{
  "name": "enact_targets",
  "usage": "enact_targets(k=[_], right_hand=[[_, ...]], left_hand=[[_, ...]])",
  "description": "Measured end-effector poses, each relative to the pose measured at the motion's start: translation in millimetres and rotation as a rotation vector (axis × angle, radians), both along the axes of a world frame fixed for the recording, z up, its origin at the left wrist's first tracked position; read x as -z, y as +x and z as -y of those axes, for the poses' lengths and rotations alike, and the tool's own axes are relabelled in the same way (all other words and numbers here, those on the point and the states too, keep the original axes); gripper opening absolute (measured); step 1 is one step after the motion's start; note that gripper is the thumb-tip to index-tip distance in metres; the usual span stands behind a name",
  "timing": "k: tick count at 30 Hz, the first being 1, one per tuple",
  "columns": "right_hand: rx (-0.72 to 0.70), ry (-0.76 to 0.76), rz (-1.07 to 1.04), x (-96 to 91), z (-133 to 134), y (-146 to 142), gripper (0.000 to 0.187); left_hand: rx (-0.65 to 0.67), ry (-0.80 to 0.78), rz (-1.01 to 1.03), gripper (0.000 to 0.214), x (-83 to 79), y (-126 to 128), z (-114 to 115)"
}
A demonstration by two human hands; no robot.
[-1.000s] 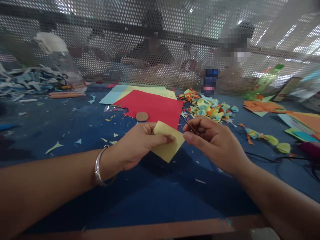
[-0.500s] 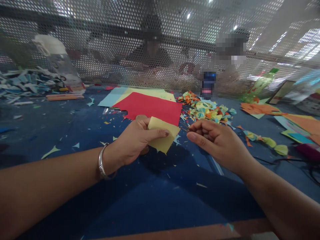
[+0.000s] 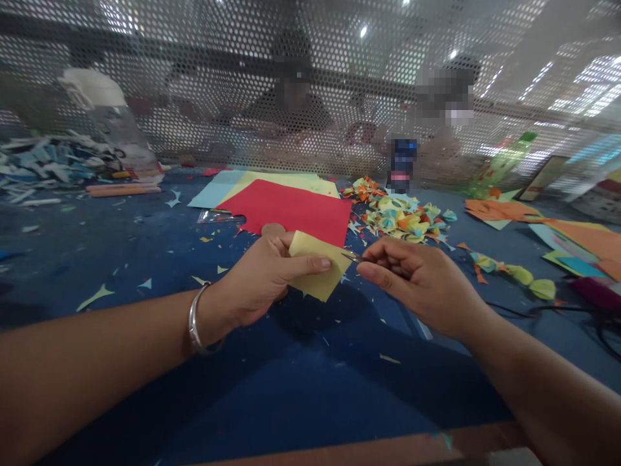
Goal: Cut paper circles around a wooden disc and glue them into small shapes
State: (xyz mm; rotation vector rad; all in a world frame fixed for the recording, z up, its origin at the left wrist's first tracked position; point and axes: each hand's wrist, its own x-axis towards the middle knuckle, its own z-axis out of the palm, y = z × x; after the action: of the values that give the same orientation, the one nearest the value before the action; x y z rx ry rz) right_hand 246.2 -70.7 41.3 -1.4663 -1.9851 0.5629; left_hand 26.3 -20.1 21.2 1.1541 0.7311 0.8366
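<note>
My left hand (image 3: 262, 275) pinches a squarish piece of yellow paper (image 3: 310, 291) between thumb and fingers above the blue table. My right hand (image 3: 412, 278) is closed round small scissors (image 3: 353, 257); only the thin metal blades show past the fingertips, and the handles are hidden in the hand. Their tips meet the right edge of the yellow paper. Behind the hands a red paper sheet (image 3: 295, 207) lies on top of pale yellow and light blue sheets (image 3: 213, 189).
Cut paper pieces (image 3: 402, 217) lie heaped behind my right hand. Coloured paper (image 3: 509, 210), a green bottle (image 3: 504, 165) and a black cable (image 3: 543, 309) are at right. A white-capped bottle (image 3: 116, 123) stands left beside paper strips (image 3: 43, 162). People sit beyond a perforated screen (image 3: 194, 84).
My right hand has moved slightly left and turned, bringing the scissors' blades to the paper's edge. The left hand still holds the yellow paper, tilted a little differently.
</note>
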Motion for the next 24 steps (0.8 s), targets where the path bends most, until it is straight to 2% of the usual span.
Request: enact_targets(k=[6,24], right_hand=[[-0.016,-0.007,-0.001,-0.2,0.3,-0.4,0.034],[-0.014,0.009,0.0,-0.9,1.0,0.0,0.034]], left_hand=[[0.025,-0.003,0.027,0.017,-1.2,0.4,0.9],[0.049,-0.047,0.066,0.018,0.7,0.3,2.8]])
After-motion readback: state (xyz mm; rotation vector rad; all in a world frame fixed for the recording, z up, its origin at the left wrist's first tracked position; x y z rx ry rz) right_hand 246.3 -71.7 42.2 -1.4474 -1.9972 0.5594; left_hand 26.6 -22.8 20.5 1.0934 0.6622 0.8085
